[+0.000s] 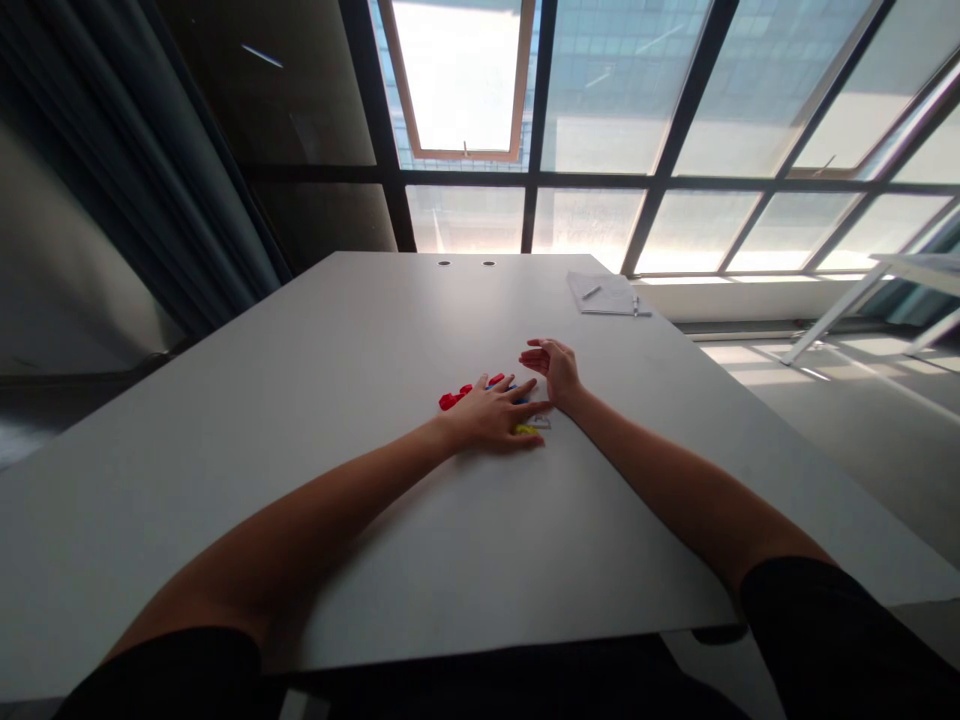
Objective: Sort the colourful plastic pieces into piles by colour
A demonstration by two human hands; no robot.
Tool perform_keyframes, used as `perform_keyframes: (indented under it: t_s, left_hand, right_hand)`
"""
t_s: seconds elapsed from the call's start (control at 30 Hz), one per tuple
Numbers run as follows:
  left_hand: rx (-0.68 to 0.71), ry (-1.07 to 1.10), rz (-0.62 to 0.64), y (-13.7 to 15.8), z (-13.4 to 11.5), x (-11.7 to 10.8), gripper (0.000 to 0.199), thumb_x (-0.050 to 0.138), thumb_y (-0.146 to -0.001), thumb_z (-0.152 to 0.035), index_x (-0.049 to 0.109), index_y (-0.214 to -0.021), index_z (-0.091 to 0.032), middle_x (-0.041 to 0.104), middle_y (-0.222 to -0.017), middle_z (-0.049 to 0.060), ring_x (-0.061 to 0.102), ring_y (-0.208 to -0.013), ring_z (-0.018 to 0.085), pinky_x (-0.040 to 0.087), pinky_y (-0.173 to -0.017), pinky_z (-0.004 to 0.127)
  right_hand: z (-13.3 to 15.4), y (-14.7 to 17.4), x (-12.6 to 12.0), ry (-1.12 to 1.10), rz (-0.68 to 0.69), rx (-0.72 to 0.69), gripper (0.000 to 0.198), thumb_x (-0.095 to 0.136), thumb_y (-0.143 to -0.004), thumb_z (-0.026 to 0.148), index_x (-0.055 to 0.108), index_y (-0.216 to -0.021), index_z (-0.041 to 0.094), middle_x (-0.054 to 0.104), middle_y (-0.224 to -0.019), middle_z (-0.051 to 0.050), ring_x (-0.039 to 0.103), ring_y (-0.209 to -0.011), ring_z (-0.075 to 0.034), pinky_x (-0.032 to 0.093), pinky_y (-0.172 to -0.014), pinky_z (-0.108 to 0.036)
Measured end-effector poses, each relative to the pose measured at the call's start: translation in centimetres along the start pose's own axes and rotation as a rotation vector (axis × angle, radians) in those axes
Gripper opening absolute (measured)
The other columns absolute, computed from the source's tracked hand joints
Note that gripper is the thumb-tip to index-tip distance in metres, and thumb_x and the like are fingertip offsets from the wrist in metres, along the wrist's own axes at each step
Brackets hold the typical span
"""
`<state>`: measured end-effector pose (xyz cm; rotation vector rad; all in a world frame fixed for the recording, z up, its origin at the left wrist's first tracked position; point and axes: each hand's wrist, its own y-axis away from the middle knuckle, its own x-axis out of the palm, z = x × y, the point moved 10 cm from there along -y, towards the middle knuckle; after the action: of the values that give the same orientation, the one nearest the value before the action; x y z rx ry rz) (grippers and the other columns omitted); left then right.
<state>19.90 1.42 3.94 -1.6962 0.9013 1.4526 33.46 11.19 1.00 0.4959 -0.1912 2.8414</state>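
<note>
My left hand lies palm down with its fingers spread over a small group of coloured pieces in the middle of the table. Red pieces show past its far left side, and a bit of blue peeks out between the fingers. Under the fingertips is a yellow piece, beside a small clear or white piece. Their exact kind is too small to tell, and the palm hides the rest. Just to the right, my right hand is held on edge, fingers extended to the left and slightly curved, with nothing visible in it.
The white table stretches away toward a wall of windows. Papers with pens on them lie near its far right edge. Two round cable holes sit at the far end. A dark curtain hangs at the left, and another white table stands at the right.
</note>
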Motion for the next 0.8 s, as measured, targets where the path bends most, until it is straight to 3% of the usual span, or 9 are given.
perform_keyframes:
  t_s: [0.2,0.33,0.57,0.8]
  left_hand:
    - [0.014,-0.052,0.002,0.6,0.3,-0.2,0.061,0.046,-0.108,-0.074,0.055,-0.163,-0.05,0.044,-0.178,0.001,0.049,-0.156,0.041,0.035,-0.129,0.062]
    - [0.034,-0.075,-0.033,0.8,0.2,-0.6,0.064,0.046,-0.108,-0.072,0.048,-0.168,-0.048,0.047,-0.176,0.005,0.055,-0.151,0.041,0.039,-0.127,0.063]
    - [0.144,0.008,-0.117,1.4,-0.4,-1.2,0.047,0.049,-0.111,-0.064,0.057,-0.157,-0.061,0.053,-0.171,-0.004,0.062,-0.143,0.033,0.042,-0.125,0.054]
    - [0.14,-0.027,-0.109,1.9,0.6,-1.1,0.048,0.05,-0.111,-0.065,0.058,-0.158,-0.058,0.057,-0.169,-0.001,0.061,-0.145,0.036,0.041,-0.126,0.058]
  right_hand:
    - [-0.1,-0.1,0.2,0.031,0.017,0.009,0.018,0.069,-0.094,0.038,0.072,-0.091,0.021,0.079,-0.072,-0.003,0.078,-0.074,-0.021,0.066,-0.084,-0.037]
    - [-0.2,-0.1,0.2,0.052,0.01,0.022,0.018,0.071,-0.094,0.039,0.072,-0.09,0.022,0.078,-0.072,-0.003,0.078,-0.072,-0.021,0.066,-0.083,-0.036]
    - [0.0,-0.1,0.3,0.079,0.035,-0.006,0.024,0.074,-0.091,0.046,0.071,-0.09,0.022,0.078,-0.073,-0.003,0.078,-0.074,-0.021,0.066,-0.085,-0.038]
    - [-0.1,-0.1,0.3,0.082,0.027,0.004,0.02,0.072,-0.091,0.042,0.072,-0.089,0.022,0.078,-0.072,-0.003,0.076,-0.071,-0.02,0.065,-0.081,-0.035]
